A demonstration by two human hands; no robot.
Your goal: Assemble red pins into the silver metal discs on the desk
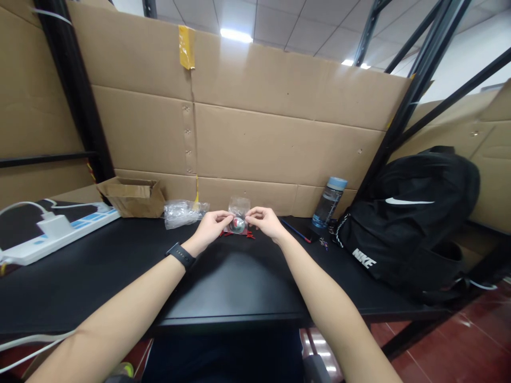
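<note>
Between my two hands, above the back part of the black table (235, 287), is a small clear plastic bag (239, 205) with a round shiny item (238, 224) in it. My left hand (213, 226) pinches the bag's left edge between thumb and fingers, with a dark watch on that wrist. On the bag's right edge, my right hand (266, 221) is closed in a similar pinch. Small red pieces (250, 234) lie on the table just beneath the bag. What the round item is cannot be made out.
Crumpled clear plastic (181, 213) and an open cardboard box (133, 198) stand back left, beside a white power strip (59, 239). Toward the right are a phone (299, 230), keys (323, 243), a water bottle (329, 202) and a black backpack (415, 218). Cardboard (255, 143) walls the back.
</note>
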